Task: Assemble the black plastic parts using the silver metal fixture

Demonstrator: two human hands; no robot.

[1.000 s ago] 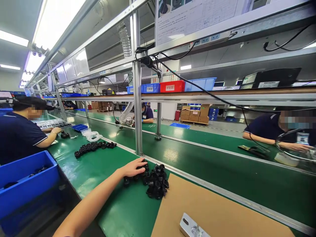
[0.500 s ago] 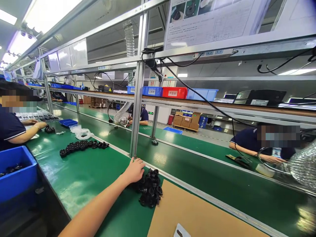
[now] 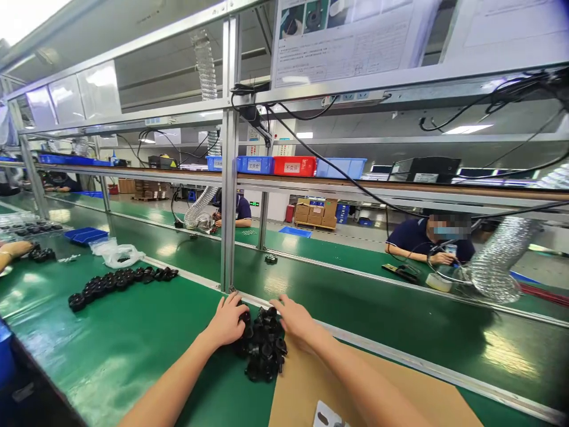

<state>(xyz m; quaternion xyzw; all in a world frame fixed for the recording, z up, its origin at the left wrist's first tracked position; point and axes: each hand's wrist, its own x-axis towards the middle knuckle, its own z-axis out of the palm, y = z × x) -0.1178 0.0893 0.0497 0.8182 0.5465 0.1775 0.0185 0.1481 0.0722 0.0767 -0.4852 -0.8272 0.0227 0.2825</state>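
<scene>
Black parts [image 3: 265, 350] heaped on green bench [image 3: 133, 332], against cardboard sheet's [image 3: 433, 394] left edge. Left hand [image 3: 229, 320] covers heap's left side, can't tell if it's gripping any. Right hand [image 3: 296, 317] at heap's right, palm hidden, grip unclear too tbh. Metal piece [image 3: 326, 415] cut off at bottom, co-worker's forearm [image 3: 11, 252] cropped far left.

You are in a factory workshop. Your long green bench [image 3: 137, 326] runs along a metal frame [image 3: 228, 225] carrying a printed sheet [image 3: 338, 56], power sockets [image 3: 356, 96] and a red bin [image 3: 294, 166]. Black parts [image 3: 265, 347] lie heaped before you, people in navy shirts [image 3: 409, 236] work across from you, and cardboard boxes [image 3: 315, 212] stand stacked beyond.
</scene>
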